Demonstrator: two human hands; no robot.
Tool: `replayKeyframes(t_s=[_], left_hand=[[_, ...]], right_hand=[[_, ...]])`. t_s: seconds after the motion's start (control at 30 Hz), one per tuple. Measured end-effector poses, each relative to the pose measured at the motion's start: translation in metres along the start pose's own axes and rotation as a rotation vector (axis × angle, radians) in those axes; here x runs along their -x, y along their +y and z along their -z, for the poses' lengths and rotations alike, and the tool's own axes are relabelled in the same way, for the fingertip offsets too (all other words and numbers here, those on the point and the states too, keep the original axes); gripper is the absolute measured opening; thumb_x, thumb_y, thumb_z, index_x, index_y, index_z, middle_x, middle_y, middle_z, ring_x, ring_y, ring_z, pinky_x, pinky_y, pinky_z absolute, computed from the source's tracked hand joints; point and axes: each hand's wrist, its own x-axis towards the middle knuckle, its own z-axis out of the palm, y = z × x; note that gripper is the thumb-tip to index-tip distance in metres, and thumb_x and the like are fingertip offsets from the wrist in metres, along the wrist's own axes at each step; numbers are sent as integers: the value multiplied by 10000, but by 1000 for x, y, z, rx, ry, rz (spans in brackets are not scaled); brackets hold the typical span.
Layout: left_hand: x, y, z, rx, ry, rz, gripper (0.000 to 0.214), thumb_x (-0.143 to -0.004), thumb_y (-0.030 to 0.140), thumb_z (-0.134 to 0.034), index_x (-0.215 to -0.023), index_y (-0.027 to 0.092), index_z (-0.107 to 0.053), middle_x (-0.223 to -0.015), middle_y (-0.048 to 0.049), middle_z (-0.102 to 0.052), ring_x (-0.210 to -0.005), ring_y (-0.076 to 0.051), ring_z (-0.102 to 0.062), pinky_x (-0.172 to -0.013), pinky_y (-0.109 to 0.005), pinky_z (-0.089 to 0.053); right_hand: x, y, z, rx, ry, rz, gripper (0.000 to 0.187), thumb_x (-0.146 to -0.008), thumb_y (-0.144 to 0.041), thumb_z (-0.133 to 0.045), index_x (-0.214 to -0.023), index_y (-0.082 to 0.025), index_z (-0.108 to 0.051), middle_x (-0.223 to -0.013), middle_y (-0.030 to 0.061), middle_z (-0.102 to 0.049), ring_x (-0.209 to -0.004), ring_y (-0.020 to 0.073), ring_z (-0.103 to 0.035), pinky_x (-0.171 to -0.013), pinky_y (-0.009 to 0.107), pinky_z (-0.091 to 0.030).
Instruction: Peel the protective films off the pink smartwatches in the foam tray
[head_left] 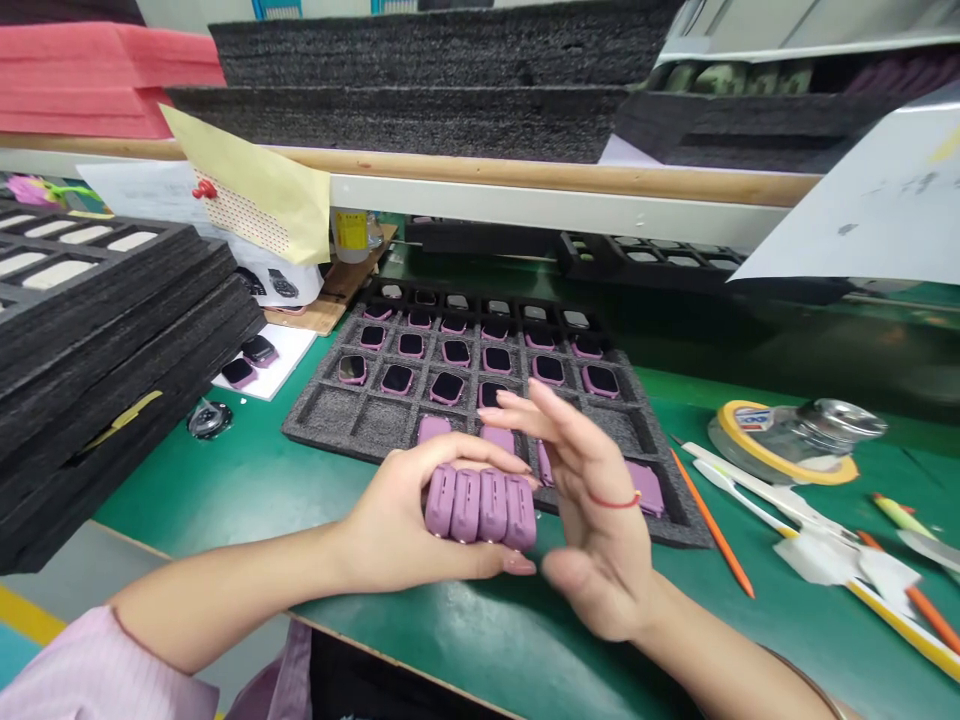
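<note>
Head view: green workbench (187, 500) holds a foam tray (322, 425) of watches (397, 380). Left hand (390, 520) clasps four pink cases (480, 510); right hand (592, 500) spreads open beside them.

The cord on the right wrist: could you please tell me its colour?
The cord is red, clearest in the head view.

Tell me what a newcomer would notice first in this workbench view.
The eye goes first to the centre foreground, where the left hand grips four mauve watch bodies in a row, beside the raised, open right hand with its red wrist thread. Just behind lies a grey foam tray on the green mat, holding rows of dark-faced mauve watches. Stacked black foam trays rise along the left side.
</note>
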Motion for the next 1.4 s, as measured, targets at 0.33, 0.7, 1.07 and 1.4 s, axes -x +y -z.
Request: replayKeyframes(t_s=[0.33, 0.7, 1.07, 1.4], left_hand=[[0, -3, 4, -236, 9, -290, 396, -743, 206, -822, -1107, 200, -665, -1108, -54, -771, -1046, -205, -729, -947, -289, -552], [3, -12, 2, -287, 1, -276, 413, -770, 220, -811, -1149, 222, -648, -1140, -37, -756, -1033, -193, -720, -935, -288, -551], [0, -27, 4, -298, -10, -512, 798, -842, 392, -757, -1526, 318, -352, -1493, -124, -445, -1461, -319, -349, -1193, -504, -333], [-4, -17, -5, 711, -72, 444, 452, -731, 418, -862, -1050, 140, -703, -823, -66, -717, -806, -192, -709, -823, -329, -563]], right_hand=[[-5, 4, -3, -357, 53, -512, 582, -961, -661, -458, -1408, -289, -479, -1212, 75, -676, -1114, 225, -677, -978, 407, -557], [-3, -5, -4, -440, -122, -671, 900, -733, -773, -682, -1452, -282, -455, -1382, 116, -618, -1254, 310, -620, -1022, 457, -540], [-5, -21, -11, -225, -18, -548, 1070, -661, -267, -897, -1548, -281, -298, -1233, 74, -713, -1056, 236, -730, -940, 375, -618], [-4, -8, -5, 363, -209, -12, 865, -875, -185, -697, -1586, -277, -212, -1321, 118, -656, -1215, 258, -649, -1050, 487, -541]])
